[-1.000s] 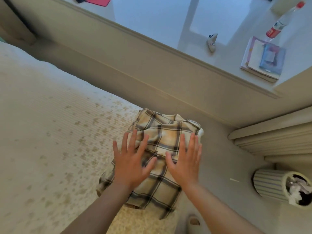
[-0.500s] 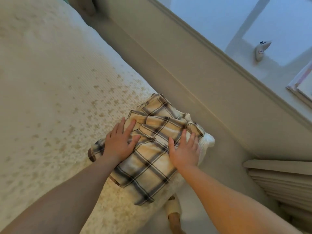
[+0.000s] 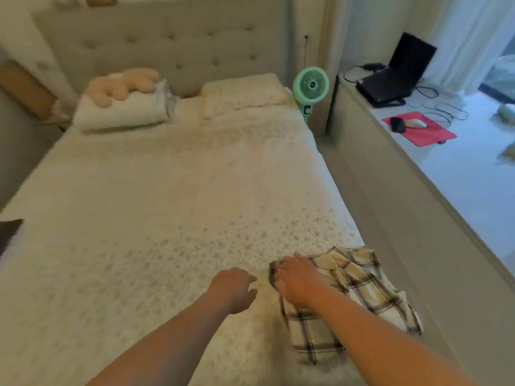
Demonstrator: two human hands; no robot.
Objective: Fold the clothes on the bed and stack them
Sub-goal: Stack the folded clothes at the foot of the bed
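Observation:
A folded cream plaid garment (image 3: 362, 291) lies at the near right corner of the bed (image 3: 167, 218), close to the mattress edge. My right hand (image 3: 296, 282) rests flat on the garment's left part, fingers spread and pointing left. Just to the left of the garment, my left hand (image 3: 232, 288) hovers over the bedspread with loosely curled fingers and nothing in it. No other loose clothes show on the bed.
Two pillows (image 3: 242, 93) and a plush toy (image 3: 122, 84) lie at the tufted headboard. A green fan (image 3: 310, 87) stands at the bed's far right corner. A long white ledge (image 3: 459, 176) to the right holds a laptop (image 3: 395, 76), cables and a red mat (image 3: 420, 132).
My view has swung up from the garment to the whole bed. My left hand has come off the plaid garment and moved left; my right hand stays on it, shifted to its left side.

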